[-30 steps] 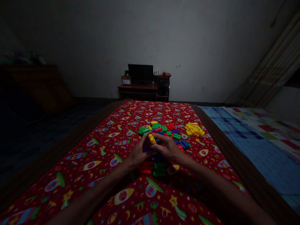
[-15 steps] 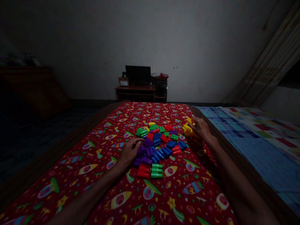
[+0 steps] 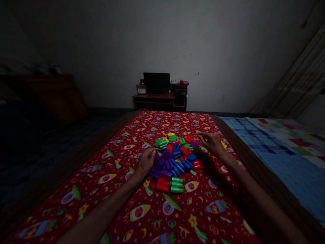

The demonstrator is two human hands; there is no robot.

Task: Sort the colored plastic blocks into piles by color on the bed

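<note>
Several plastic blocks lie in a loose heap on a red patterned cloth (image 3: pixel 111 189). Purple blocks (image 3: pixel 164 163) are at the heap's left, beside my left hand (image 3: pixel 146 164), whose fingers are apart and hold nothing I can see. Blue blocks (image 3: pixel 187 165) lie in the middle, green blocks (image 3: pixel 160 143) at the back left. At the front are a red block (image 3: pixel 163 184) and a green block (image 3: pixel 177 185). My right hand (image 3: pixel 212 142) hovers over the heap's right side, fingers apart with nothing visible between them. Yellow blocks (image 3: pixel 223 144) show partly behind it.
Beyond the bed's far end, a desk (image 3: pixel 153 97) bears a dark monitor (image 3: pixel 156 82) and a box (image 3: pixel 141 89). A blue checked sheet (image 3: pixel 243 135) lies to the right. Dark wooden furniture (image 3: pixel 56 95) stands at the left.
My right hand has left the yellow blocks and moved inward over the heap's right side. My left hand stays beside the purple blocks. The view has turned slightly left.
</note>
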